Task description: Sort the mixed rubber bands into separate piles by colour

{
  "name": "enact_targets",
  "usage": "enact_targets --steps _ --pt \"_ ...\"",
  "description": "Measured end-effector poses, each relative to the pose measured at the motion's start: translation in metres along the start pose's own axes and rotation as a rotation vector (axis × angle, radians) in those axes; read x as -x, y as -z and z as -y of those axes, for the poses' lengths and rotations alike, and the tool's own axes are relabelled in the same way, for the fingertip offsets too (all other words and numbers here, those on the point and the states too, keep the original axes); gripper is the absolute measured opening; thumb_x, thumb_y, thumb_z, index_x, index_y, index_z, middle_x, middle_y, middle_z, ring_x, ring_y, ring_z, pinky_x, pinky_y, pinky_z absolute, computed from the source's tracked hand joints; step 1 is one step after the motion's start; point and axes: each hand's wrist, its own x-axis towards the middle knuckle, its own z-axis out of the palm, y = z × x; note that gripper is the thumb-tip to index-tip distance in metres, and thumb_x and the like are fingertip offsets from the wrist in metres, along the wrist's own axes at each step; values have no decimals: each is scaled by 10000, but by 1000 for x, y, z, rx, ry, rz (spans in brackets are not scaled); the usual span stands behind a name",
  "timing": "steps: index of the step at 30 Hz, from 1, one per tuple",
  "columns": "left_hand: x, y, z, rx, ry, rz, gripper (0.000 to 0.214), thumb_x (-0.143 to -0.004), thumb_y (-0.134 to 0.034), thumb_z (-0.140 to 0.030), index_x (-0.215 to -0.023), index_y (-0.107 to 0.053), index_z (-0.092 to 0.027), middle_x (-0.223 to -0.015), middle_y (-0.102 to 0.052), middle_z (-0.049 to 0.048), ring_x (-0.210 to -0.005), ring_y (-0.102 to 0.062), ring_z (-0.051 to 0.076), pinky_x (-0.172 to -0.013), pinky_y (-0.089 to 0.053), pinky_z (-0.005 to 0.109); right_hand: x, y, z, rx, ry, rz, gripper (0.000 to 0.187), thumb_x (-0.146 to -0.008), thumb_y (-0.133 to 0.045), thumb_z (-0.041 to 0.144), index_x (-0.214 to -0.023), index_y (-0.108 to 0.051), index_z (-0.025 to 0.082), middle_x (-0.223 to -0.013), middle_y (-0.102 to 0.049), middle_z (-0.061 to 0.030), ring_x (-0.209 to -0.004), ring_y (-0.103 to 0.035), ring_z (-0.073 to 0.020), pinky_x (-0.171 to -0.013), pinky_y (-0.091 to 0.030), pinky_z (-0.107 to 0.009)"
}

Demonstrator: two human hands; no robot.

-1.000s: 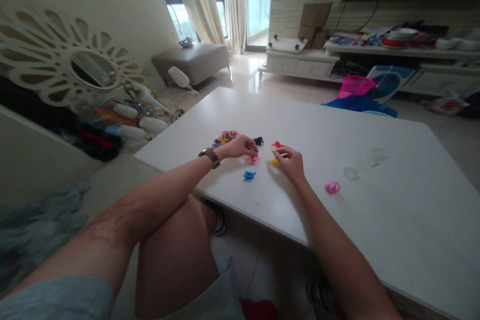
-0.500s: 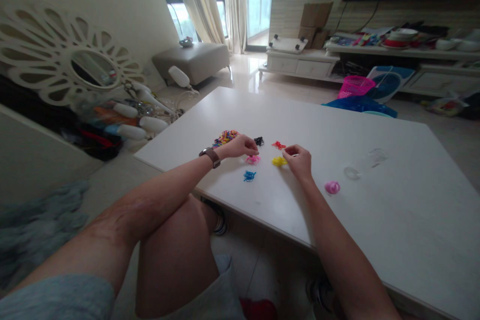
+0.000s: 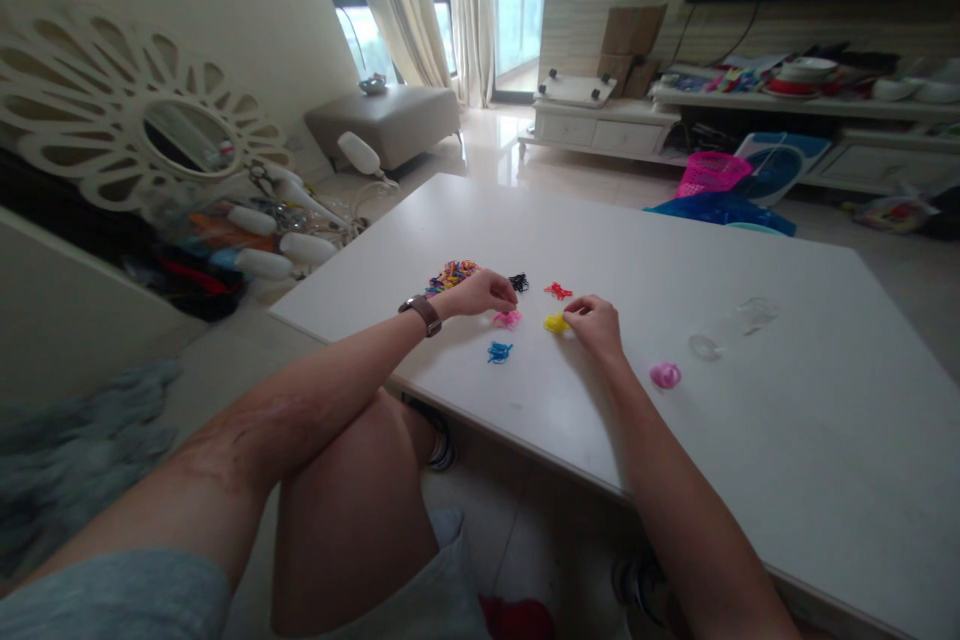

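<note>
Yellow strands (image 3: 555, 324), thin and tangled, lie piled on the white surface (image 3: 525, 220) at the right hand (image 3: 598, 325); pink strands (image 3: 508, 321) lie by the left hand (image 3: 486, 293). Each grip is narrow; contents indeterminable.

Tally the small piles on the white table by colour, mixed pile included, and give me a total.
Mixed-colour pile: 1
Black pile: 1
Red pile: 1
Pink pile: 1
Yellow pile: 1
Blue pile: 1
Total: 6 piles
</note>
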Motion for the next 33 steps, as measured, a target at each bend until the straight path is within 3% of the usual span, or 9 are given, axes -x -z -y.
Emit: enact_targets --steps 8,13,18,21,24,33 --pt "0 -1 -3 14 30 -4 270 -704 -844 -319 -840 -772 -98 -727 -747 80 -654 -656 140 -630 -490 242 0 -4 -7 98 47 -21 77 -643 -656 287 -606 -697 235 -719 -680 -34 -660 -569 -192 -661 -487 -326" --pt "0 -2 0 40 26 3 308 -701 -853 -349 -851 -768 -94 -746 -753 99 -652 -666 149 -624 -496 247 3 -2 4 69 218 -54 58 -712 -645 240 -684 -695 235 -801 -684 -55 -793 -587 -235 -817 -514 -396" --pt "-1 -4 1 44 -7 33 318 -726 -839 -364 -855 -759 -85 -740 -752 104 -646 -665 147 -614 -492 239 13 -4 24 -79 485 136 73 -813 -672 241 -859 -728 246 -947 -736 -54 -1002 -628 -265 -967 -495 -455" --pt "-2 -6 1 31 -20 47 323 -744 -824 -366 -885 -764 -82 -749 -754 104 -643 -661 143 -609 -490 233 19 -7 30 -125 574 284 133 -834 -685 225 -946 -744 264 -1037 -751 -39 -1031 -648 -245 -1018 -476 -461" --pt "-3 -7 2 6 -31 52 310 -764 -805 -357 -902 -770 -81 -737 -748 98 -632 -653 137 -592 -478 225 21 -7 33 -163 600 340 155 -863 -680 241 -998 -755 259 -1073 -754 -49 -1027 -660 -237 -995 -488 -443" --pt "-2 -11 -4 41 -9 66 290 -749 -821 -324 -883 -756 -75 -737 -754 105 -644 -675 146 -602 -499 225 22 -6 34 -170 588 351 178 -878 -666 236 -1028 -761 242 -1035 -751 -64 -988 -668 -238 -934 -509 -422"
